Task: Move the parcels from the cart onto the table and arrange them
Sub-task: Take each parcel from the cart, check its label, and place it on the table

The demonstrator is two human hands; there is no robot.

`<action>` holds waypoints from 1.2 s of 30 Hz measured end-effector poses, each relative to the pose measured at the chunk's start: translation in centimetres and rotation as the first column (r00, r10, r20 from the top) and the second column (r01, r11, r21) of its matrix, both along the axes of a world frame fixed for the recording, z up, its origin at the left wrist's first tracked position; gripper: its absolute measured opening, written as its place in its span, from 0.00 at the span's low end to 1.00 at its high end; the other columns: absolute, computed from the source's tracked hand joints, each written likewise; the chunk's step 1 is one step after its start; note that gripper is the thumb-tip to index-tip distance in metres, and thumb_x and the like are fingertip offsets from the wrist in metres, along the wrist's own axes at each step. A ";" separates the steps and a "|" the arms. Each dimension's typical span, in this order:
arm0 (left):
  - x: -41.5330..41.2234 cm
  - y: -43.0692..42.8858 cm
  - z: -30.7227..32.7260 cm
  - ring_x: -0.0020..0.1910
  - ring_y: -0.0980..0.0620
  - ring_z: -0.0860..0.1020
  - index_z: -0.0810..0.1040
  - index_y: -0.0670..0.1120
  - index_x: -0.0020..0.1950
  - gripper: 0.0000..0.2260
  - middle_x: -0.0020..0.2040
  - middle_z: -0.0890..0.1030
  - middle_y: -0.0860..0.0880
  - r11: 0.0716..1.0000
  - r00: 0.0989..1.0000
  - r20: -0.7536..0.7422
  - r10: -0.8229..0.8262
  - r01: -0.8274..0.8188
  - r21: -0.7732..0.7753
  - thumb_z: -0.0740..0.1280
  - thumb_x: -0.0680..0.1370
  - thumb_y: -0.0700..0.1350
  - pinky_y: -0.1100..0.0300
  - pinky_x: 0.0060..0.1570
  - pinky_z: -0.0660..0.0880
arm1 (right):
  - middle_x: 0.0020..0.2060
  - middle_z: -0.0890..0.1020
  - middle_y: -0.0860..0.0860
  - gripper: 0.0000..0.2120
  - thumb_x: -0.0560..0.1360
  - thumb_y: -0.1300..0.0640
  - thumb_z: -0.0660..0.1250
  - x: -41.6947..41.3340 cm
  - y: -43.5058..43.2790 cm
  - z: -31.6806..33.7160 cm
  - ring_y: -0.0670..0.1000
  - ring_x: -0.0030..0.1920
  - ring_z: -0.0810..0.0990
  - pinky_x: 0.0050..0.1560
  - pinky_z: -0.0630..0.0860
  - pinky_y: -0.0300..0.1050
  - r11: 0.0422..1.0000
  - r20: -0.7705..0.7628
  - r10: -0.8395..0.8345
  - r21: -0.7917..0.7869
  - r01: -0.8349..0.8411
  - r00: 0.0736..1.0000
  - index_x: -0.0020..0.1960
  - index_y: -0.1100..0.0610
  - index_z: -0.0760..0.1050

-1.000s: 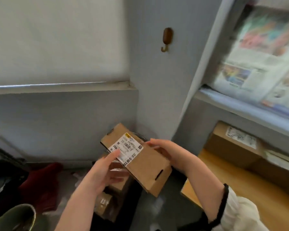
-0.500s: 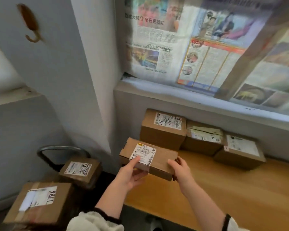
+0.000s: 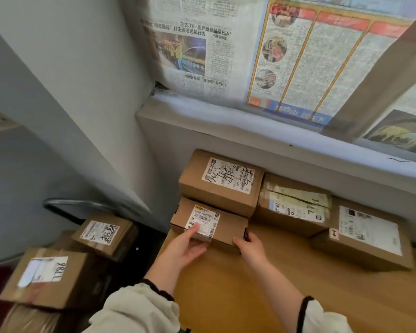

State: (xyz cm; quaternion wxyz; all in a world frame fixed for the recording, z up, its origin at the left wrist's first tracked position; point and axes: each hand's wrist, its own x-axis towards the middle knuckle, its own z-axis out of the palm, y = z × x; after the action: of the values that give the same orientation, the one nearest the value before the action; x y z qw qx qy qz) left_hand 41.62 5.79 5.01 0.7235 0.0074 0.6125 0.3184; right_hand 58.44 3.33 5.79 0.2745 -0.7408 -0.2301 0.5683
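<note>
A small flat cardboard parcel (image 3: pixel 228 227) with a white barcode label sits at the left end of the wooden table (image 3: pixel 226 296), right in front of a taller labelled parcel (image 3: pixel 197 186). My left hand (image 3: pixel 185 248) grips its near left side, thumb lying on the label. My right hand (image 3: pixel 251 247) holds its near right corner. Two more parcels stand along the wall: a taped one (image 3: pixel 293 212) and a flat one (image 3: pixel 363 241). On the cart at lower left lie a parcel marked 9811 (image 3: pixel 46 280) and a smaller parcel (image 3: pixel 106 235).
The cart's dark metal handle (image 3: pixel 65 204) curves up at the left beside a grey wall corner. A grey sill (image 3: pixel 274 138) runs above the table, under a window covered with newspaper (image 3: pixel 250 51). Bare wood lies in front of the row of parcels.
I have turned from the cart to the table. The small parcel went from tilted in the air over the cart to flat at the table's left end, in front of the tall parcel.
</note>
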 end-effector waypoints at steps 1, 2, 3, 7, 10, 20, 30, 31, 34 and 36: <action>0.0 0.0 -0.1 0.49 0.40 0.79 0.72 0.42 0.61 0.16 0.53 0.78 0.37 1.000 1.000 -0.004 0.012 -0.012 -0.006 0.69 0.75 0.42 0.48 0.50 0.75 | 0.62 0.76 0.59 0.22 0.75 0.64 0.65 0.0 0.1 -0.2 0.57 0.60 0.74 0.59 0.70 0.46 1.000 0.006 0.009 0.003 -0.009 1.000 0.69 0.62 0.67; 0.0 0.0 -0.3 0.48 0.40 0.79 0.73 0.41 0.59 0.14 0.52 0.78 0.38 1.000 1.000 -0.010 0.022 -0.022 -0.009 0.69 0.75 0.41 0.49 0.49 0.75 | 0.62 0.76 0.59 0.22 0.75 0.64 0.65 0.0 0.2 -0.4 0.58 0.61 0.74 0.59 0.69 0.46 1.000 0.016 0.023 0.006 -0.023 1.000 0.69 0.62 0.67; 0.0 0.1 -0.4 0.47 0.41 0.79 0.73 0.41 0.57 0.12 0.50 0.78 0.38 0.999 0.999 -0.018 0.031 -0.031 -0.010 0.68 0.75 0.40 0.49 0.48 0.76 | 0.63 0.75 0.59 0.23 0.75 0.64 0.65 0.0 0.3 -0.7 0.58 0.62 0.74 0.59 0.69 0.45 0.999 0.026 0.036 0.008 -0.036 0.999 0.69 0.62 0.66; 0.2 0.1 -0.2 0.47 0.41 0.79 0.74 0.42 0.53 0.08 0.49 0.78 0.39 0.999 0.999 -0.010 0.052 -0.052 -0.010 0.68 0.75 0.39 0.52 0.42 0.77 | 0.64 0.75 0.58 0.25 0.75 0.62 0.65 -0.2 0.4 -1.7 0.58 0.63 0.73 0.61 0.68 0.47 0.998 0.039 0.059 -0.003 -0.059 0.997 0.70 0.61 0.65; 0.2 -0.1 -0.3 0.48 0.42 0.79 0.75 0.43 0.54 0.09 0.50 0.79 0.39 0.997 0.997 0.002 0.071 -0.071 0.004 0.68 0.75 0.40 0.52 0.42 0.77 | 0.66 0.73 0.58 0.26 0.75 0.60 0.66 -0.1 0.5 -2.1 0.58 0.65 0.72 0.64 0.67 0.49 0.998 0.045 0.068 -0.007 -0.068 0.997 0.72 0.61 0.63; -5.8 -2.2 3.5 0.48 0.44 0.82 0.73 0.37 0.58 0.15 0.51 0.80 0.39 0.992 0.979 -0.202 -0.001 0.026 0.122 0.64 0.79 0.48 0.53 0.45 0.80 | 0.57 0.71 0.50 0.16 0.75 0.64 0.64 -5.4 0.1 4.2 0.48 0.56 0.71 0.59 0.69 0.44 0.868 0.249 -0.034 0.487 -0.095 0.968 0.61 0.53 0.68; -29.0 -12.4 10.6 0.59 0.53 0.74 0.72 0.53 0.64 0.14 0.62 0.76 0.50 0.857 0.627 -0.601 0.496 -0.239 0.457 0.63 0.79 0.51 0.54 0.61 0.70 | 0.60 0.68 0.41 0.20 0.77 0.57 0.64 -26.3 2.6 9.8 0.40 0.62 0.65 0.65 0.62 0.38 0.280 0.513 0.613 0.570 -0.773 0.600 0.67 0.53 0.67; -31.0 -13.4 11.3 0.56 0.54 0.74 0.71 0.50 0.66 0.15 0.61 0.76 0.49 0.834 0.592 -0.601 0.537 -0.266 0.483 0.63 0.79 0.49 0.57 0.57 0.70 | 0.61 0.69 0.43 0.20 0.77 0.58 0.64 -28.5 2.5 10.3 0.41 0.63 0.65 0.65 0.61 0.37 0.235 0.521 0.633 0.577 -0.783 0.573 0.68 0.54 0.67; -36.5 -16.1 12.9 0.56 0.55 0.72 0.68 0.45 0.70 0.18 0.61 0.73 0.48 0.812 0.494 -0.649 0.578 -0.271 0.517 0.62 0.80 0.45 0.62 0.55 0.65 | 0.65 0.71 0.50 0.20 0.77 0.59 0.64 -35.2 2.0 11.6 0.45 0.66 0.67 0.65 0.59 0.35 0.125 0.531 0.685 0.589 -0.799 0.498 0.68 0.57 0.68; -40.1 -18.0 13.0 0.60 0.54 0.71 0.67 0.45 0.71 0.20 0.64 0.72 0.47 0.812 0.452 -0.676 0.582 -0.274 0.516 0.62 0.80 0.45 0.62 0.57 0.65 | 0.67 0.70 0.50 0.21 0.77 0.58 0.64 -39.5 1.3 12.1 0.47 0.68 0.66 0.66 0.59 0.37 0.066 0.557 0.701 0.571 -0.819 0.445 0.69 0.57 0.68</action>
State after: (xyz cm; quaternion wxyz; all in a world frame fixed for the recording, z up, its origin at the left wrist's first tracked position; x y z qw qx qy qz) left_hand 1.54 -12.23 18.04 0.2420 0.1167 0.7900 0.5511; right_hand 18.92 4.67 17.88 0.2134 -0.3352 -0.8230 0.4059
